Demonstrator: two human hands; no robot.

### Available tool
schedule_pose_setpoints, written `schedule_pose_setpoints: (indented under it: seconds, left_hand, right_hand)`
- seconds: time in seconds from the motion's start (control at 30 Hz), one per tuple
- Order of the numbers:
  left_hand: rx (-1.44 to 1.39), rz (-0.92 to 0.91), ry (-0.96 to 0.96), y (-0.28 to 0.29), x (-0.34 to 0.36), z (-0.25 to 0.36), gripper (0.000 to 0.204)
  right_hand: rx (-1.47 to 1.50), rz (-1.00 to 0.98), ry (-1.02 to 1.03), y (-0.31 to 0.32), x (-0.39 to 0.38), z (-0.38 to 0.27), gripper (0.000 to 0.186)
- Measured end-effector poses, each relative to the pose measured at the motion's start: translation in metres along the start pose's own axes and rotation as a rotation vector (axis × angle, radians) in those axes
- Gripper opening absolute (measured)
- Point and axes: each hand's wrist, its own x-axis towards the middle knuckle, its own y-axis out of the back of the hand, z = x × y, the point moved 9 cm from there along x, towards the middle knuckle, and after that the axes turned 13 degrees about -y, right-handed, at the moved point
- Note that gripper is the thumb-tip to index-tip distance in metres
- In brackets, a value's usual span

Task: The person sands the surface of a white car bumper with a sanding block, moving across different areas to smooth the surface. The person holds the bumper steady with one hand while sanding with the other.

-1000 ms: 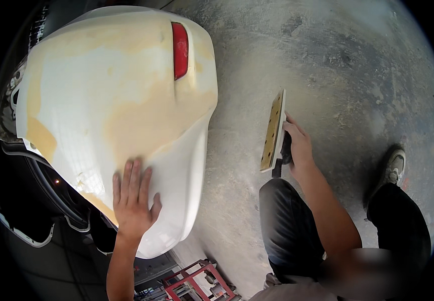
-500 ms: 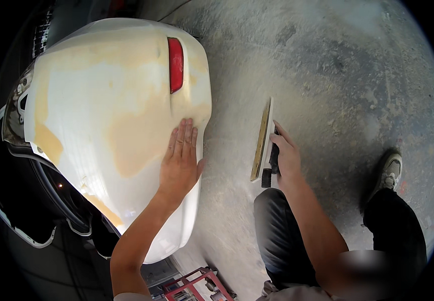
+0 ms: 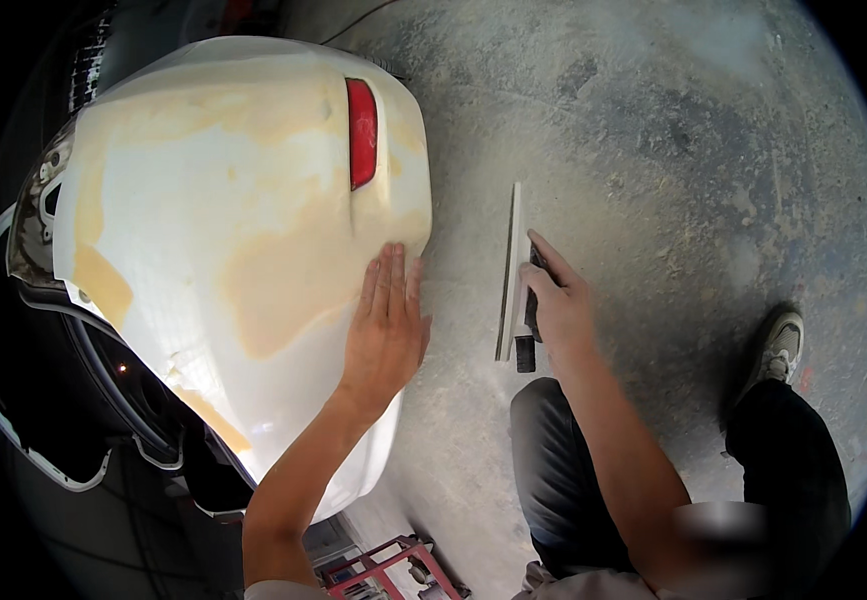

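A white car bumper (image 3: 173, 220) with tan, sanded-looking filler patches (image 3: 283, 285) fills the left side. A red reflector (image 3: 362, 135) is set in it near its right edge. My left hand (image 3: 385, 340) lies flat along the bumper's right edge, fingers stretched out and pointing away from me, just below the reflector. In my right hand (image 3: 563, 315) is a long sanding block (image 3: 509, 275), gripped by its black handle. The block stands nearly edge-on over the floor, apart from the bumper, so its sanding face is mostly hidden.
Dusty, worn concrete floor (image 3: 653, 200) stretches to the right. My bent knee (image 3: 553, 460) is below the sanding block, and my shoe (image 3: 781, 345) stands at the right. A red metal frame (image 3: 393, 570) is at the bottom. Dark car bodywork (image 3: 53, 400) lies left of the bumper.
My left hand has slid slightly right, toward the bumper's edge. My right hand has shifted a little left and turned the sanding block more upright and edge-on.
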Motion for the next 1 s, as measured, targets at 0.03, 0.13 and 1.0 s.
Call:
schedule_pose_setpoints:
  seconds: [0.03, 0.13, 1.0]
  left_hand:
    - [-0.069, -0.002, -0.008, 0.004, -0.015, 0.002, 0.071]
    - [-0.223, -0.035, -0.052, 0.016, -0.072, 0.0, 0.064]
    - [0.176, 0.215, -0.014, 0.062, -0.257, -0.077, 0.053]
  right_hand:
    - [-0.101, -0.018, 0.045, -0.006, 0.0, 0.001, 0.048]
    - [-0.468, 0.114, 0.5, -0.034, -0.026, -0.018, 0.045]
    - [-0.838, 0.201, 0.977, -0.124, -0.064, -0.038, 0.053]
